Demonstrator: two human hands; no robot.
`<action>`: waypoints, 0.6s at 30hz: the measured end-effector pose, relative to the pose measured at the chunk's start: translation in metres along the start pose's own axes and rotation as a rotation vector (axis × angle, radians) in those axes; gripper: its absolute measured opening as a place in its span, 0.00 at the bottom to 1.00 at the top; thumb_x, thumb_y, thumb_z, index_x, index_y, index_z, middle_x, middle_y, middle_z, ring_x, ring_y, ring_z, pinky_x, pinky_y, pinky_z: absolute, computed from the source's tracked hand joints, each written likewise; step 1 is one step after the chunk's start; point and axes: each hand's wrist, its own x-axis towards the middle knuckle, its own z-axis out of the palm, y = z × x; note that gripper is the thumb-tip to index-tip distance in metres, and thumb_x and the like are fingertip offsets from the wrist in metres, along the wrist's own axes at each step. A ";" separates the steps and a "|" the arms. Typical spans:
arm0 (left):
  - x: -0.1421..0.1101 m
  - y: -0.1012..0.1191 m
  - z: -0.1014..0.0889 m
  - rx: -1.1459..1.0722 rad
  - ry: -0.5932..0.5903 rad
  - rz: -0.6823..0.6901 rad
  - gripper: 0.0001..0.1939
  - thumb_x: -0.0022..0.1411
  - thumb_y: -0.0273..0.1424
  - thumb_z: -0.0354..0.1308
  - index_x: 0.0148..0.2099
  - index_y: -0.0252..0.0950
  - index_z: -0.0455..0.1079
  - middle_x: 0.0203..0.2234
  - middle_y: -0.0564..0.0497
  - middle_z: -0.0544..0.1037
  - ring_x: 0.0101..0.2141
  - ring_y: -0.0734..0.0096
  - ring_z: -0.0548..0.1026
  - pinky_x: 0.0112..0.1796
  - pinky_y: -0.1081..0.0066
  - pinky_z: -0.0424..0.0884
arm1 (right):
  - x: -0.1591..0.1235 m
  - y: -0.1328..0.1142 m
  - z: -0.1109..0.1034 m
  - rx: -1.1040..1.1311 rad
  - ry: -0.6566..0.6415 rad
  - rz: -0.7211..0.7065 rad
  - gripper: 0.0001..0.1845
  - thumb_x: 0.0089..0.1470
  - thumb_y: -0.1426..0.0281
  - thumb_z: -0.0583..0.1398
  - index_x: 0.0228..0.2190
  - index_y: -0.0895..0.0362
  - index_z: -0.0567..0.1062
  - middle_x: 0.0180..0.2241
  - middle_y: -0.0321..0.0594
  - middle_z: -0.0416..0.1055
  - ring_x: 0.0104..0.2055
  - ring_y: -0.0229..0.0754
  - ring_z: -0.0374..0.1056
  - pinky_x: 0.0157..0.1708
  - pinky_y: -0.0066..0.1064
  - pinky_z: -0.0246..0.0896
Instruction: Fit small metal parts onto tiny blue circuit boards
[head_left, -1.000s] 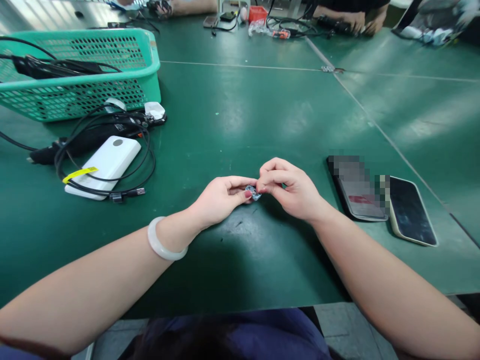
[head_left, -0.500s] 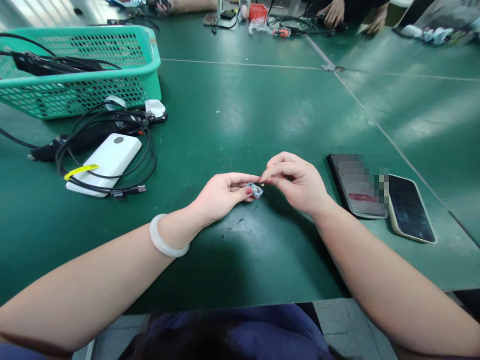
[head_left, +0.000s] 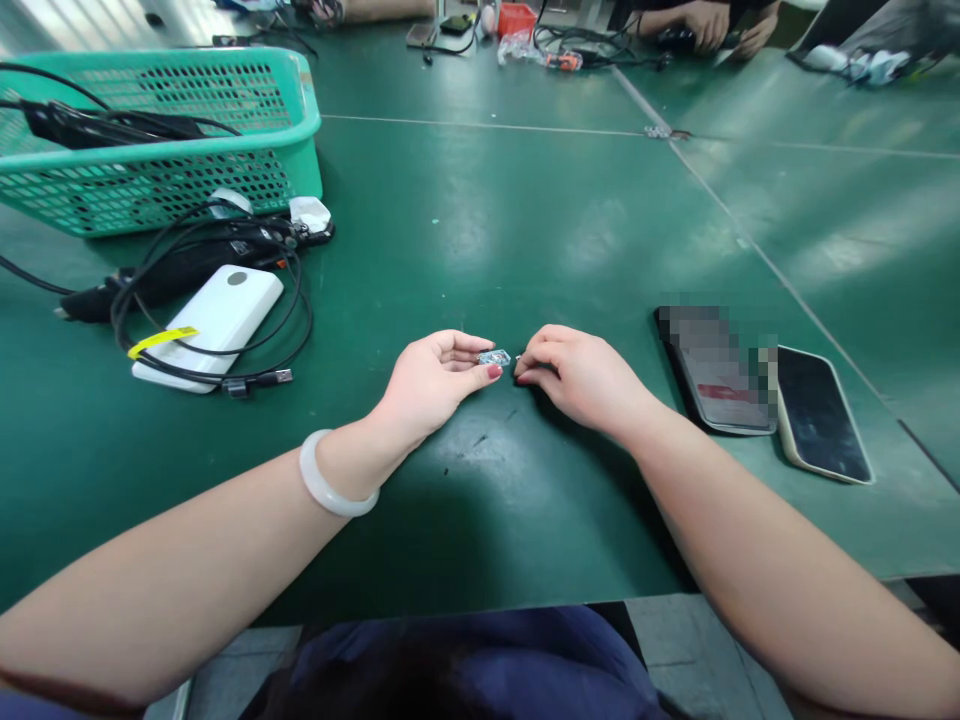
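Pinched between thumb and fingers of my left hand [head_left: 439, 375] is a small bluish-grey piece [head_left: 494, 358] with see-through and metallic-looking parts; its exact kind is too small to tell. My right hand [head_left: 574, 370] is just to the right, fingertips pressed together on a tiny shiny piece [head_left: 517, 360] that is mostly covered. A narrow gap separates the two pieces. Both hands are low over the green table [head_left: 480, 520].
To the left lie a white power bank [head_left: 217, 325], a looped black cable [head_left: 307, 320] and a green basket [head_left: 292, 160]. Two phones, one dark [head_left: 712, 385] and one pale-edged [head_left: 821, 410], rest at right. Across the table are another person's hands [head_left: 709, 25].
The bluish-grey piece has turned to lie more level and shifted slightly left and up. My right hand has dropped lower, its fingers more curled. The other person's hands have moved closer together.
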 end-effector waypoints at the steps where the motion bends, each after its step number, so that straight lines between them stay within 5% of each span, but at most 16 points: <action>1: 0.000 0.000 0.000 0.008 0.000 -0.004 0.19 0.43 0.31 0.72 0.39 0.31 0.73 0.35 0.45 0.82 0.37 0.68 0.79 0.47 0.62 0.72 | -0.001 -0.001 -0.001 0.018 0.041 -0.010 0.07 0.53 0.74 0.60 0.27 0.54 0.78 0.33 0.38 0.73 0.35 0.40 0.69 0.37 0.34 0.63; 6: -0.002 0.001 0.001 0.018 -0.019 -0.012 0.17 0.44 0.29 0.71 0.38 0.31 0.73 0.34 0.46 0.82 0.35 0.68 0.79 0.46 0.61 0.73 | -0.004 -0.011 -0.004 0.166 0.263 -0.033 0.05 0.54 0.72 0.61 0.29 0.53 0.78 0.34 0.37 0.72 0.28 0.36 0.64 0.28 0.31 0.60; 18: -0.003 0.002 0.002 -0.130 -0.027 -0.039 0.19 0.39 0.28 0.73 0.35 0.30 0.73 0.30 0.49 0.81 0.33 0.72 0.78 0.45 0.63 0.73 | -0.006 -0.018 0.002 0.121 0.371 -0.083 0.07 0.54 0.71 0.62 0.28 0.51 0.81 0.31 0.37 0.73 0.29 0.36 0.67 0.29 0.31 0.62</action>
